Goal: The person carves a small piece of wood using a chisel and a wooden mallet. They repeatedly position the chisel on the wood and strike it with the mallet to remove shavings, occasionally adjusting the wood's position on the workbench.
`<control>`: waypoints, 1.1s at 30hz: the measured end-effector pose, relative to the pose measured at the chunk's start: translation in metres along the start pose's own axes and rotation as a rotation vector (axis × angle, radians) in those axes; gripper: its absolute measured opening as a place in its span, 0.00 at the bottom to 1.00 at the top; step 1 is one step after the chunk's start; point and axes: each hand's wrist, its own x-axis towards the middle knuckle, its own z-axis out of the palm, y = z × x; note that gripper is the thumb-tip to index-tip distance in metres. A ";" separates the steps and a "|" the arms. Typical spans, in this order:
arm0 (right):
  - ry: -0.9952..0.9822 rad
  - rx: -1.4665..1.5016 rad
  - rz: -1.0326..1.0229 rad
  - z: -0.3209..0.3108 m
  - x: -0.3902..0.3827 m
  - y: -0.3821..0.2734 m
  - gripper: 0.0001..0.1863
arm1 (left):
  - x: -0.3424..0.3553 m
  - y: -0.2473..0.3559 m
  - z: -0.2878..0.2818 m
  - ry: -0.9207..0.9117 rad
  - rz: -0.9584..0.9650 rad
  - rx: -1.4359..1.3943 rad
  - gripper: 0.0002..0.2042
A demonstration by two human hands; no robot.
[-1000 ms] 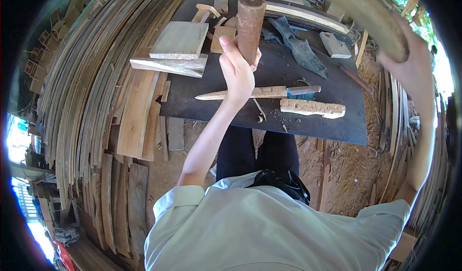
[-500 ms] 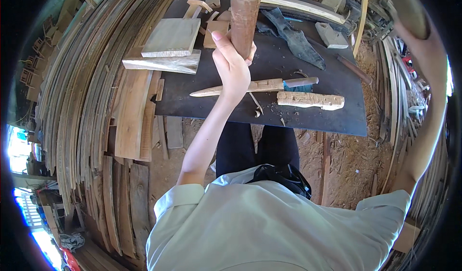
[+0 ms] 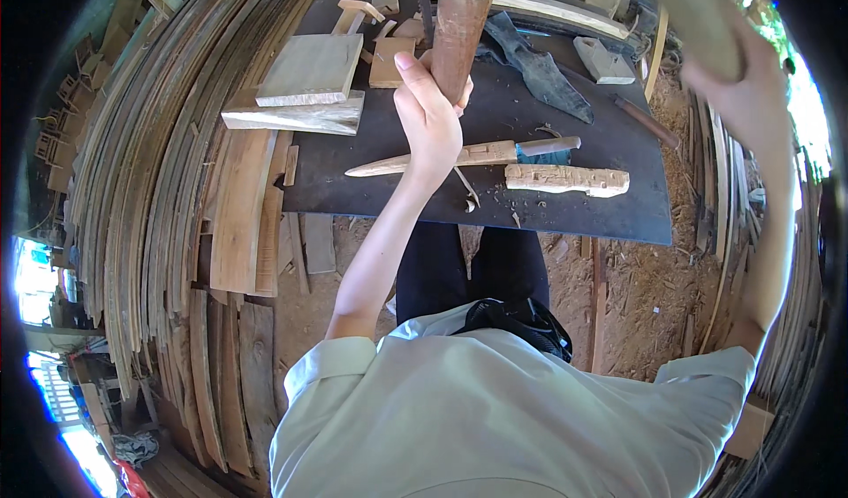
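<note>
My left hand (image 3: pixel 430 118) is wrapped around a thick brown wooden cylinder (image 3: pixel 461 30), like a tool handle, held up over the table with its round end on top. A dark narrow strip (image 3: pixel 423 7) shows behind it; whether they are joined I cannot tell. My right hand (image 3: pixel 749 78) is raised at the upper right, closed around a pale, thick, club-like piece (image 3: pixel 698 21) smeared by motion. Below the left hand, a pointed carved wood piece (image 3: pixel 481 154) lies on the dark table (image 3: pixel 371 199), against a grey-handled tool (image 3: pixel 552 146). A rough carved block (image 3: pixel 565 180) rests nearer me.
Boards (image 3: pixel 309 69) are stacked at the table's left. A dark cloth (image 3: pixel 539 69), a pale wood block (image 3: pixel 603 60) and a brown rod (image 3: pixel 647 121) lie at its right. Long planks (image 3: pixel 141 162) fill the left side. Wood chips cover the floor (image 3: pixel 636 304).
My right hand and the blurred pale piece have swung inward to the left. The brown cylinder has shifted slightly right and leans a little more, and the dark strip now shows beside it.
</note>
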 end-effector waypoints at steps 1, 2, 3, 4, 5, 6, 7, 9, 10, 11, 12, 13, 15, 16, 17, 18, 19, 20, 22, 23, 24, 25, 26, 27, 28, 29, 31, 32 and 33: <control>-0.014 -0.042 -0.135 0.004 -0.004 -0.005 0.35 | 0.000 -0.001 -0.002 -0.004 0.012 0.002 0.33; -0.217 0.050 0.007 -0.005 -0.002 -0.017 0.35 | 0.000 -0.003 -0.005 -0.007 0.024 0.004 0.32; -0.192 0.091 0.065 -0.002 -0.001 -0.017 0.35 | 0.000 -0.004 -0.007 -0.009 0.036 0.007 0.32; -0.174 0.121 0.129 -0.001 -0.004 -0.014 0.35 | 0.000 -0.003 -0.005 0.005 0.019 -0.009 0.31; -0.155 0.153 0.192 0.001 -0.007 -0.012 0.35 | -0.001 -0.002 -0.004 0.020 0.003 -0.023 0.31; -0.149 0.167 0.197 0.006 -0.010 -0.007 0.36 | -0.001 -0.001 -0.003 0.038 -0.013 -0.036 0.31; -0.140 0.188 0.201 0.016 -0.016 -0.001 0.37 | -0.002 -0.001 -0.004 0.051 -0.026 -0.051 0.32; -0.201 0.187 0.212 0.039 -0.031 0.009 0.37 | 0.000 0.002 -0.007 0.069 -0.047 -0.086 0.34; -0.271 0.167 0.209 0.053 -0.038 0.013 0.37 | 0.001 -0.001 -0.012 0.077 -0.070 -0.141 0.33; -0.341 0.141 0.214 0.065 -0.047 0.015 0.37 | 0.002 -0.001 -0.011 0.172 -0.116 -0.246 0.31; -0.419 0.116 0.262 0.074 -0.057 0.011 0.36 | 0.003 -0.001 -0.012 0.166 -0.143 -0.294 0.31; -0.493 0.102 0.302 0.086 -0.066 0.007 0.36 | 0.003 0.001 -0.018 0.168 -0.165 -0.333 0.30; -0.716 0.170 0.424 0.101 -0.075 0.000 0.33 | 0.002 0.003 -0.031 0.178 -0.225 -0.421 0.29; -0.648 0.166 0.363 0.113 -0.085 0.002 0.32 | 0.001 0.002 -0.039 0.139 -0.214 -0.486 0.30; -0.581 0.164 0.300 0.128 -0.099 0.007 0.31 | -0.001 -0.001 -0.047 0.102 -0.201 -0.548 0.31; -0.515 0.164 0.241 0.142 -0.111 0.013 0.30 | -0.004 -0.004 -0.051 0.128 -0.162 -0.549 0.32; -0.492 0.178 0.215 0.153 -0.118 0.016 0.29 | -0.005 -0.001 -0.052 0.178 -0.131 -0.521 0.33; -0.471 0.189 0.189 0.161 -0.122 0.017 0.28 | -0.007 -0.001 -0.055 0.201 -0.097 -0.535 0.33; -0.450 0.245 0.148 0.171 -0.125 0.020 0.29 | -0.009 0.001 -0.061 0.256 -0.044 -0.555 0.31; -0.470 0.261 0.153 0.173 -0.124 0.021 0.29 | -0.010 0.003 -0.065 0.290 -0.024 -0.561 0.31; -0.491 0.276 0.159 0.174 -0.122 0.023 0.30 | -0.011 0.000 -0.079 0.179 -0.002 -0.544 0.32; -0.512 0.290 0.166 0.175 -0.121 0.024 0.30 | -0.011 0.005 -0.081 0.229 -0.005 -0.570 0.31; -0.519 0.292 0.145 0.178 -0.122 0.026 0.31 | -0.011 0.011 -0.085 0.272 -0.019 -0.569 0.31; -0.527 0.294 0.123 0.181 -0.123 0.029 0.32 | -0.012 0.017 -0.089 0.316 -0.033 -0.568 0.31; -0.534 0.294 0.100 0.182 -0.123 0.030 0.32 | -0.015 0.021 -0.089 0.384 -0.019 -0.567 0.30; -0.544 0.309 0.121 0.182 -0.123 0.030 0.32 | -0.015 0.021 -0.096 0.385 0.007 -0.593 0.30; -0.566 0.341 0.162 0.182 -0.123 0.029 0.33 | -0.019 0.028 -0.098 0.392 0.061 -0.536 0.29; -0.554 0.335 0.149 0.182 -0.123 0.030 0.33 | -0.020 0.030 -0.098 0.410 0.059 -0.516 0.30; -0.542 0.329 0.137 0.183 -0.125 0.032 0.32 | -0.022 0.032 -0.097 0.427 0.056 -0.496 0.31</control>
